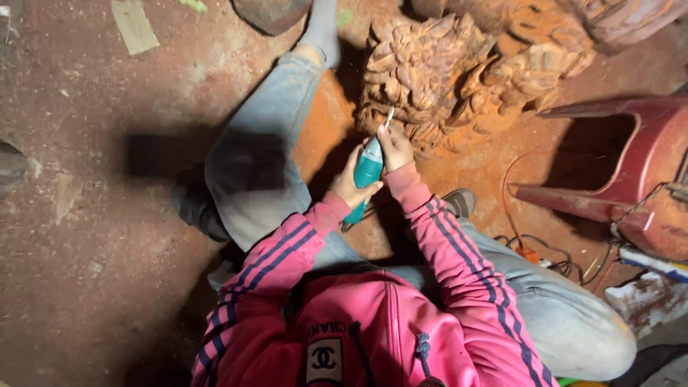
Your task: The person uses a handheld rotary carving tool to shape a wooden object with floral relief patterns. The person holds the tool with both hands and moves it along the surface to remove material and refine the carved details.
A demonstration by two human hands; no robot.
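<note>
Wood, red-brown and deeply cut into leafy scrolls, makes up the carving (459, 79) that stands on the dusty floor (93, 236) toward its far edge, directly ahead of the seated person and between the outstretched legs. Both hands are closed around a teal rotary tool (368, 175): the left hand (350, 185) wraps the body of it from the left side, and the right hand (395, 148) pinches it nearer the nose, fingers curled down toward the slim bit (389, 118). That bit points up and away from the person and meets the near lower face of the carving, or sits just short of it — the contact itself is too small to make out. A dark red plastic stool (631, 165) lies tipped on its side near the right edge of the floor, with thin cables (545, 251) trailing across the orange dust beside the person's right knee. To do this detailing well, I would judge that the forward hand should steer while the rear hand only carries the weight, with the wrists kept low and braced so the bit cannot skate across the raised leaves. Light passes along the existing grooves seem safer than one hard push, since the relief looks thin and brittle at its edges. The pink sleeves (459, 258) sit close to the tool and are best kept clear of the spinning end.
</note>
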